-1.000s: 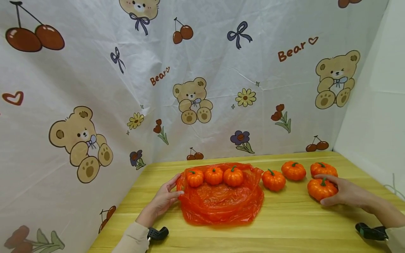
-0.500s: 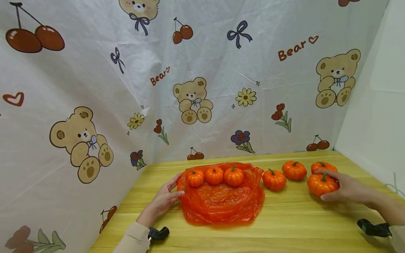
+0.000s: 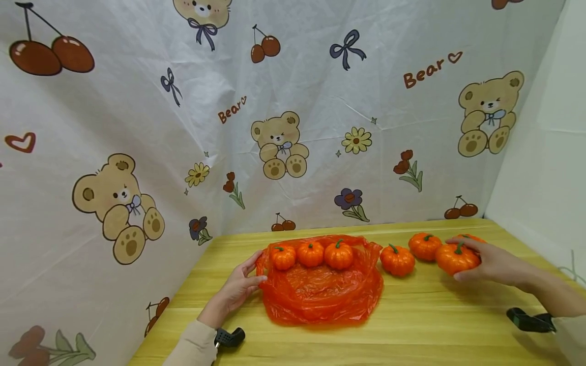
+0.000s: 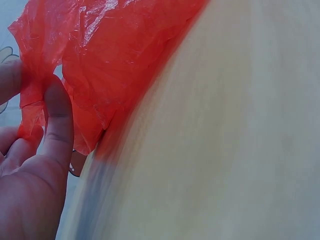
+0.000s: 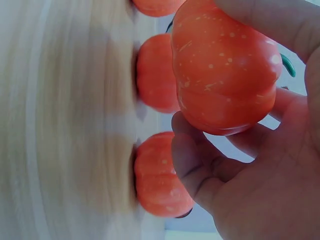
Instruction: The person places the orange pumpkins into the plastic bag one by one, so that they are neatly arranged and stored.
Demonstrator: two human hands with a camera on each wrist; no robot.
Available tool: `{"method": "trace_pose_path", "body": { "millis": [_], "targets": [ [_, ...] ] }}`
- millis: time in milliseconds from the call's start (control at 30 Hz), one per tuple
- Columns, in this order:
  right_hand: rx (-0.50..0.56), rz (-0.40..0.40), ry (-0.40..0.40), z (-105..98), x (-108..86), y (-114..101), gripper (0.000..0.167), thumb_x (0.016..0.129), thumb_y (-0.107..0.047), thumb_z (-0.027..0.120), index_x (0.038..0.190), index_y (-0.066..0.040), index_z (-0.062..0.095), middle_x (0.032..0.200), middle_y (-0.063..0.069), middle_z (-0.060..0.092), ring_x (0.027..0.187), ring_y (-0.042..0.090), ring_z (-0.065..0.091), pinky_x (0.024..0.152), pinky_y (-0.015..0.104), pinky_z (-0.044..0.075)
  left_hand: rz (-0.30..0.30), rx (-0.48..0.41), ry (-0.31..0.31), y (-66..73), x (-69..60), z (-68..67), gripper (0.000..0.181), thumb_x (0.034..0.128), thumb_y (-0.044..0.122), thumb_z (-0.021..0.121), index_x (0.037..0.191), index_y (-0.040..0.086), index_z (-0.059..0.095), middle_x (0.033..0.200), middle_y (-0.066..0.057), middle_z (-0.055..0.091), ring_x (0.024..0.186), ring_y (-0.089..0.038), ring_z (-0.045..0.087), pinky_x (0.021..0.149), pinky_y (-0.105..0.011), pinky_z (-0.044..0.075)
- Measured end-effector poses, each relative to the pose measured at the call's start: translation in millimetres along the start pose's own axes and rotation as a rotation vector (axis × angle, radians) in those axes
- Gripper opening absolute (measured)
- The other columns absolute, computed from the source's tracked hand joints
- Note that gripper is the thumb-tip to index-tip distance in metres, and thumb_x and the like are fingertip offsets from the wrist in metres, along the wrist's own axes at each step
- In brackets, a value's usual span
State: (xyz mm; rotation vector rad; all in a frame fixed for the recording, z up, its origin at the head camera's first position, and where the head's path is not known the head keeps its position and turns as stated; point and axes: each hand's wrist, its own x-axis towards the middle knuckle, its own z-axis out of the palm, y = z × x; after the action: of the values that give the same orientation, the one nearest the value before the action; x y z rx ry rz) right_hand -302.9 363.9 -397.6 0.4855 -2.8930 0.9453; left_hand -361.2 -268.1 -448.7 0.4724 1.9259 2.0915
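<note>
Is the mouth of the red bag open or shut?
Open. In the head view, the red bag gapes toward the camera, showing three pumpkins inside; the left hand pinches its side.

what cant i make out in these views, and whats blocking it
Head view: most of the rear right pumpkin, hidden by the right hand and the held pumpkin.
Left wrist view: part of the left hand, cut off by the left edge; part of the red bag, by the top edge.
Right wrist view: the uppermost pumpkin, cut off by the top edge.
</note>
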Motion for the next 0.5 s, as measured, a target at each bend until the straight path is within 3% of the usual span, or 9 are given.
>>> {"method": "trace_pose_path", "body": {
  "millis": [267, 500],
  "targets": [
    [0.022, 0.004, -0.045, 2.9, 12.1, -16.6, 0.088, 0.087, -0.031, 0.082, 0.156, -0.002, 0.035, 0.143, 0.034, 0.045, 0.112, 0.034, 0.053, 0.082, 0.037, 0.047, -0.002, 0.001, -0.001, 0.4, -0.9, 0.6, 0.090, 0.0952, -0.001, 0.068, 0.167, 0.015, 0.016, 0.174, -0.014, 0.012, 0.136, -0.022, 0.051, 0.093, -0.026, 0.060],
    [0.052, -0.043, -0.046, 6.7, 21.1, -28.7, 0.086, 0.087, -0.030, 0.083, 0.155, -0.004, 0.038, 0.141, 0.028, 0.051, 0.109, 0.025, 0.053, 0.078, 0.026, 0.048, 0.000, 0.005, 0.009, 0.9, -1.6, 1.7, 0.089, 0.0957, -0.002, 0.067, 0.167, 0.017, 0.017, 0.174, -0.014, 0.012, 0.131, -0.017, 0.054, 0.092, -0.025, 0.060]
  ]
}}
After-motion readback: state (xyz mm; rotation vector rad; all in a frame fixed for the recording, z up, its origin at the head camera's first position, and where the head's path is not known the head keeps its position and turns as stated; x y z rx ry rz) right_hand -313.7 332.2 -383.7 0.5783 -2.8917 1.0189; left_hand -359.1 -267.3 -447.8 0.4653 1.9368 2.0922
